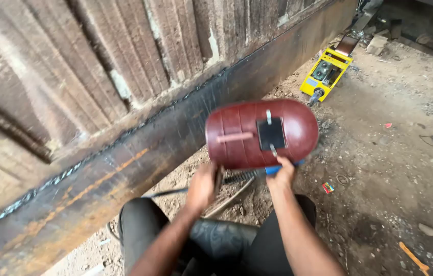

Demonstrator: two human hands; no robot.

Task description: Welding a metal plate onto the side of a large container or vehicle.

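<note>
**Seam partly welded, shield in hand**

A rough bead already runs along the beam (124,168) where it meets the ribbed panel (73,61); how much is left cannot be told. Left hand (202,186), fingers curled round the handle, holds the shield (237,134) just above the knees: maroon, domed, dark square window. Right hand (282,174) pinches the blue electrode holder (272,170). Rusty steel, dirt floor (390,179), yellow welder (326,71) well apart.

We see our own two bare forearms, without sleeves, watch or gloves, ending in the left hand (202,185) and right hand (282,174). Below them, our legs wear dark, almost black trousers (226,243) with creased, slightly shiny fabric at the knees.
</note>
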